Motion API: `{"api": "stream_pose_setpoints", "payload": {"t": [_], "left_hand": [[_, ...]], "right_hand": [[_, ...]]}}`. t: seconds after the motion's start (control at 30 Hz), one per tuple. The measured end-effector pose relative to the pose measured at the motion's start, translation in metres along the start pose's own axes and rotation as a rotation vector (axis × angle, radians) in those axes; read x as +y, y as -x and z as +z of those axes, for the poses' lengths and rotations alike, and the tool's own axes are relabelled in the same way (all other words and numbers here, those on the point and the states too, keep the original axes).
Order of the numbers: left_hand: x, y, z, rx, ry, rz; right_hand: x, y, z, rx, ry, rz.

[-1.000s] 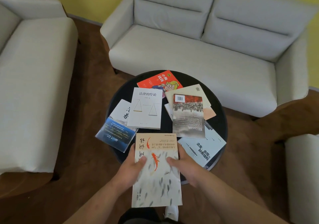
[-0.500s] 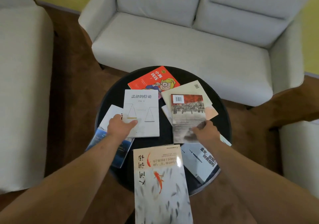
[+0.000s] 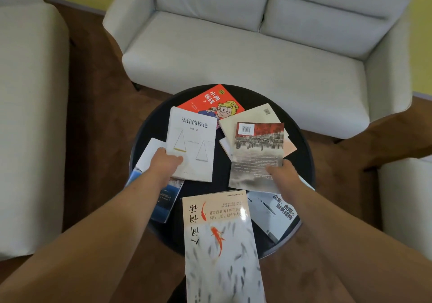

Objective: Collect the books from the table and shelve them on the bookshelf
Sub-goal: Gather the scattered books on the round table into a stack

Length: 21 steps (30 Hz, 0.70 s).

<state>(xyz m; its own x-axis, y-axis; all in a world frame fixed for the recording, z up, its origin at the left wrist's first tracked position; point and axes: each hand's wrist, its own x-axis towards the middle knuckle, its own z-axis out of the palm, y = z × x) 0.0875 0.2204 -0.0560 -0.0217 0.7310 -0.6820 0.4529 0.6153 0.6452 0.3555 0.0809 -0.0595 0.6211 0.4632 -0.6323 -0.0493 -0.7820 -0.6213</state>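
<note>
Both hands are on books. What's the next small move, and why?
Probably lift both: the left hand pinches the white scales book by a near corner, the right hand grips the grey cityscape book likewise, and each lies topmost.

My one head camera looks forward and steeply down from close above the round table [image 3: 301, 139], the sofa [image 3: 233, 52] on the far side.
</note>
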Motion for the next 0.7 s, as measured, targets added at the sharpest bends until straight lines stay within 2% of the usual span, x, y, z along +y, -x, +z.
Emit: {"api": "stream_pose_setpoints", "payload": {"t": [0.1,0.2,0.27,0.4,0.47,0.57,0.7], "left_hand": [[0.012,0.018,-0.013,-0.011,0.063,0.137],[0.023,0.046,-0.028,0.047,0.176,0.235],[0.023,0.068,-0.040,0.059,0.350,0.226],[0.001,0.115,-0.061,-0.017,0.667,0.122],[-0.017,0.137,-0.064,-0.066,0.735,0.087],[-0.046,0.169,-0.059,-0.117,0.813,0.053],[-0.087,0.210,-0.047,-0.213,0.907,0.009]], "right_hand": [[-0.011,0.015,-0.012,0.001,-0.002,-0.081],[-0.021,0.035,-0.031,0.007,0.003,-0.197],[-0.022,0.051,-0.048,0.003,-0.062,-0.269],[-0.010,0.091,-0.082,-0.069,-0.240,-0.322],[0.000,0.111,-0.092,-0.156,-0.312,-0.297],[0.032,0.135,-0.084,-0.372,-0.406,-0.147],[0.079,0.163,-0.053,-0.511,-0.260,-0.086]]}}
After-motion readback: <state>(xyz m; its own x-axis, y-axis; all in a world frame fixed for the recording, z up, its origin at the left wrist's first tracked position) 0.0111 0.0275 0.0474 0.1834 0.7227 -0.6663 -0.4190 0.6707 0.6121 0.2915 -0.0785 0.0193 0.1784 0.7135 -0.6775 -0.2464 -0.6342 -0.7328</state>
